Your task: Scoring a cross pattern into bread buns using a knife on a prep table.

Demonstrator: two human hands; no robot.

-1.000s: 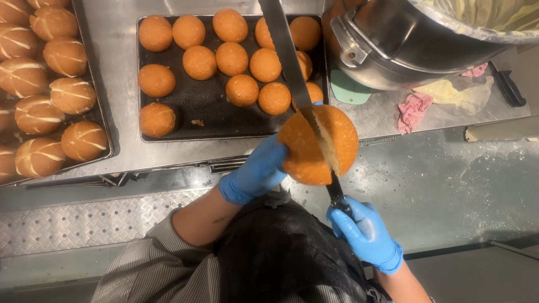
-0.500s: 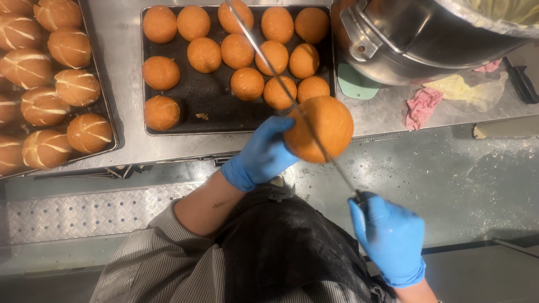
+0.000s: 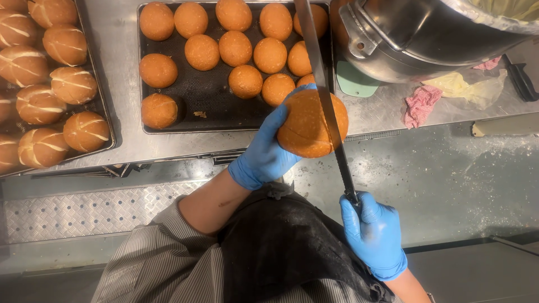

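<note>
The left hand (image 3: 264, 154) in a blue glove cups a round golden-brown bread roll (image 3: 306, 123) above the steel worktop (image 3: 393, 109), fingers clamped around its left side. The right hand (image 3: 373, 235) has its fingers closed on the handle of a long serrated bread knife (image 3: 325, 101), the blade lying across the roll. A clean cut calls for a level blade, long light strokes, and the holding fingers kept off the cut line.

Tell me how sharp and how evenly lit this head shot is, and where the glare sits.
Head view: bun, knife and both gloved hands, left hand and right hand, are sharp, with no motion blur; light is warm and even; glare streaks the steel bowl and shines off the metal table; the dark apron loses detail in shadow.
</note>
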